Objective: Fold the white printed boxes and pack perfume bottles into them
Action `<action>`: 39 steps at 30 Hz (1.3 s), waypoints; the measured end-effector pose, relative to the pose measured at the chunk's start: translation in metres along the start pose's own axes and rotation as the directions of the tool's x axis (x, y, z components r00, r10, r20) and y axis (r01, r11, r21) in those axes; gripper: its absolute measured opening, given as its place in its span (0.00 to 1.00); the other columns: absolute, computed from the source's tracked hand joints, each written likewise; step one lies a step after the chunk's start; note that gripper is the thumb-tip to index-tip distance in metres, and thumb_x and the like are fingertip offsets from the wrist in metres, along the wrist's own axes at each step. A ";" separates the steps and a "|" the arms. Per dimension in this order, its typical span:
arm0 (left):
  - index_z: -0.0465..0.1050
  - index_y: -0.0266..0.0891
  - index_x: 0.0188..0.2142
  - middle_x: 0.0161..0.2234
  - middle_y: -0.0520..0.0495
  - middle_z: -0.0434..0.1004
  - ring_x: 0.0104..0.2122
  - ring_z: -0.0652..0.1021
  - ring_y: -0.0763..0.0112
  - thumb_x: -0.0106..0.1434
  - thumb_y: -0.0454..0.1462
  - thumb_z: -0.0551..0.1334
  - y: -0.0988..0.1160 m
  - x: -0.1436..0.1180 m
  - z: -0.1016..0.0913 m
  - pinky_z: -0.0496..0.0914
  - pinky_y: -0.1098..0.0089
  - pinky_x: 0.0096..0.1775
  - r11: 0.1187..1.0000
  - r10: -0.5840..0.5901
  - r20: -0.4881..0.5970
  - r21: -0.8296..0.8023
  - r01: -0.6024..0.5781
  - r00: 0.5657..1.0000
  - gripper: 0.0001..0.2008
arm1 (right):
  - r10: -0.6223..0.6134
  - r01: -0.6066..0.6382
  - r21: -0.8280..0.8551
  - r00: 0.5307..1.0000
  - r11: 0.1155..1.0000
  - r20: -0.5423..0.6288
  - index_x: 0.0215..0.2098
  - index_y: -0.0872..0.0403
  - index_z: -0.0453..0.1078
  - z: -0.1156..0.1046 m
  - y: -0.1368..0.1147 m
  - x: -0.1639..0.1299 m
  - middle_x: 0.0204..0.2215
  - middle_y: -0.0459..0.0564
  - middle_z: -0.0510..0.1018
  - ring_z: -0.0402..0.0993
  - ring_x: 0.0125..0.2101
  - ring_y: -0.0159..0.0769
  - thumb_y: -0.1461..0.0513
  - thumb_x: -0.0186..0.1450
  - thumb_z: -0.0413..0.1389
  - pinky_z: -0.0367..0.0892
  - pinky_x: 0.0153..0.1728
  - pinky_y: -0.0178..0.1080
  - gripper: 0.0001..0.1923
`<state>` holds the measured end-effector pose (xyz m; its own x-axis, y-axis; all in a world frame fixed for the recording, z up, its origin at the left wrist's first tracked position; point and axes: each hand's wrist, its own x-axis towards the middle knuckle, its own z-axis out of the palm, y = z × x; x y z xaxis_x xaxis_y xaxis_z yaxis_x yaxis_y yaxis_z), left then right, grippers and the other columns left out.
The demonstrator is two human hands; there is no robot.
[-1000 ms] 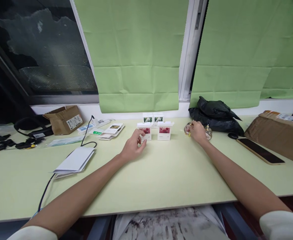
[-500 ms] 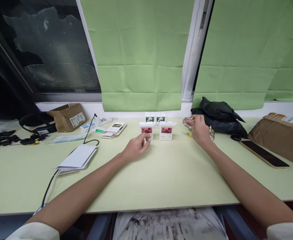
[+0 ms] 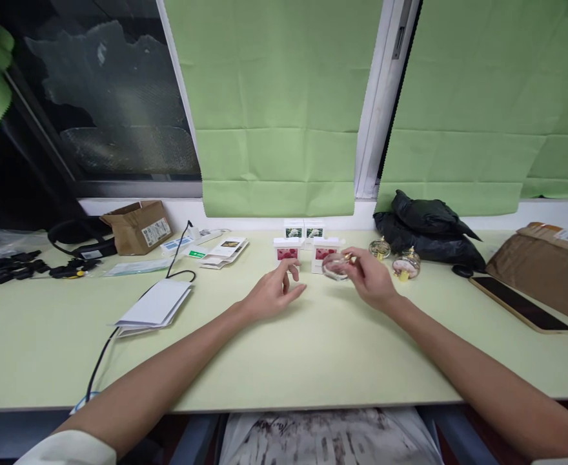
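My right hand (image 3: 372,281) grips a small round glass perfume bottle (image 3: 335,267) by its gold top, tilted sideways just above the table. The bottle partly covers the right one of two white boxes with red flower pictures (image 3: 326,244). In front of the left red-flower box (image 3: 287,243) hangs my left hand (image 3: 275,290), empty, its thumb and fingers apart. Two more perfume bottles rest to the right: a clear one (image 3: 379,248) and a pinkish one with a yellow tag (image 3: 406,265). Behind the red boxes stand two white boxes with white flower pictures (image 3: 294,230).
Black plastic bags (image 3: 426,226), a phone (image 3: 519,303) and a large brown parcel (image 3: 545,265) lie at the right. Leftward are folded white papers (image 3: 154,305), a black cable (image 3: 101,358), an open carton (image 3: 136,227) and leaflets (image 3: 224,252).
My right hand has moved left from the bottle group, carrying one perfume bottle to the right red-flower box. My left hand has opened its fingers and shifted slightly right.
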<state>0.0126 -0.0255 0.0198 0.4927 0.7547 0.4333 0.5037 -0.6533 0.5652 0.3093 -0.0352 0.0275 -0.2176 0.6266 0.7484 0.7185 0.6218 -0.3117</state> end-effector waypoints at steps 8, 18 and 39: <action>0.70 0.48 0.59 0.55 0.46 0.77 0.36 0.79 0.68 0.65 0.51 0.69 0.005 0.002 0.010 0.75 0.66 0.38 0.993 -0.003 0.068 -0.119 0.011 0.998 0.26 | -0.070 0.048 0.079 0.945 0.996 0.319 0.59 0.45 0.67 0.025 -0.021 -0.005 0.51 0.55 0.80 0.77 0.51 0.48 0.51 0.79 0.46 0.73 0.47 0.48 0.16; 0.75 0.45 0.49 0.38 0.51 0.82 0.28 0.75 0.70 0.64 0.53 0.69 0.007 0.005 0.015 0.69 0.69 0.32 0.980 -0.093 0.141 -0.159 0.116 0.986 0.20 | -0.036 -0.023 0.142 0.917 0.990 0.397 0.58 0.47 0.65 0.032 -0.022 -0.011 0.50 0.53 0.79 0.77 0.49 0.45 0.52 0.79 0.49 0.71 0.48 0.46 0.15; 0.69 0.43 0.46 0.29 0.54 0.74 0.29 0.74 0.68 0.65 0.51 0.67 -0.004 0.002 0.018 0.64 0.70 0.31 0.983 -0.141 0.164 -0.093 0.158 0.976 0.18 | 0.252 -0.260 -0.078 0.963 0.963 -0.099 0.55 0.53 0.71 -0.009 0.049 0.016 0.36 0.51 0.83 0.79 0.34 0.41 0.54 0.80 0.44 0.67 0.38 0.39 0.18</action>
<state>0.0244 -0.0224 0.0062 0.5265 0.8191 0.2278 0.5071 -0.5176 0.6891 0.3468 0.0011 0.0293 0.0366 0.7131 0.7001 0.7999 0.3991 -0.4483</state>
